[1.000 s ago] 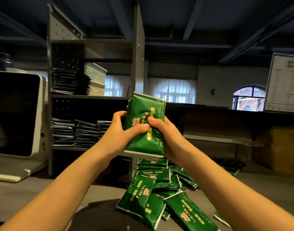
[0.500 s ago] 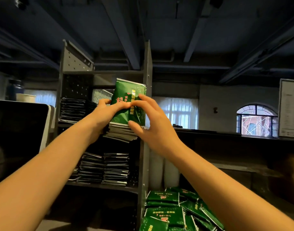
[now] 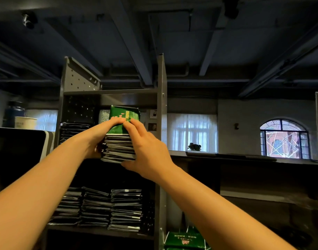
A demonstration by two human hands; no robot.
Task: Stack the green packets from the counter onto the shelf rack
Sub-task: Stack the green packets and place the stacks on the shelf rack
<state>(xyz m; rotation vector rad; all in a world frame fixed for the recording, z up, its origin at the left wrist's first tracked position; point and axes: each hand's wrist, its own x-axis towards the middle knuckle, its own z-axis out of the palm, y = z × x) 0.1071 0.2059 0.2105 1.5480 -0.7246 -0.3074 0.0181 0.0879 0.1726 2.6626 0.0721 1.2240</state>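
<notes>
Holding the stack of green packets (image 3: 119,149) at the shelf rack (image 3: 161,87)
I see my left hand (image 3: 98,141) and right hand (image 3: 147,156) both gripping it, fingertips pressed on its top.

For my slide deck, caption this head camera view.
Left hand and right hand hold a stack of green packets high in the shelf rack.

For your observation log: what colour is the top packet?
The top packet is green with pinkish print; head view.
</notes>
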